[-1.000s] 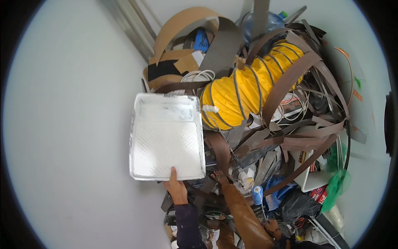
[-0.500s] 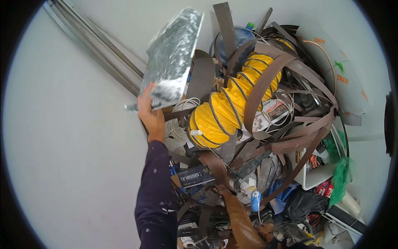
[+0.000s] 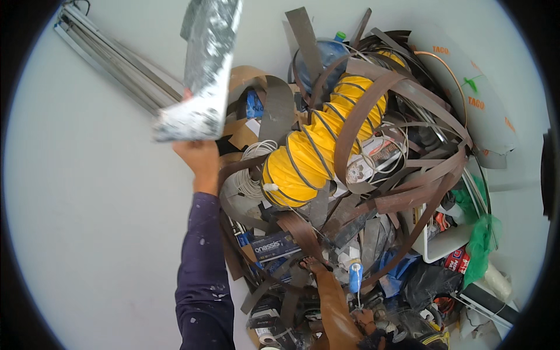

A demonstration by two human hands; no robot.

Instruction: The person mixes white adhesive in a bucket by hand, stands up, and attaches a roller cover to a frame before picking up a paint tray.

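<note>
My left hand [image 3: 200,163], in a dark sleeve spotted with white, is raised against the pale wall. It grips a flat grey board [image 3: 211,70] smeared with white paste by its lower end. The board hides most of the fingers; one fingertip shows past its left side. The board's top runs out of the picture. Below and to the right of the hand are a coil of white cable [image 3: 249,178] and a ribbed yellow duct hose [image 3: 300,163]. My right hand is not in view.
Grey metal profiles [image 3: 116,64] lean at the upper left. Brown strips [image 3: 367,122] loop over a clutter of boxes and bags. A white bin [image 3: 446,248] stands at the right. Low down are a brown-clothed limb [image 3: 335,309] and a blue roller [image 3: 355,277]; whose limb it is, I cannot tell.
My left hand has moved up and slightly left with the board. The board has turned more upright, and its upper part has left the picture.
</note>
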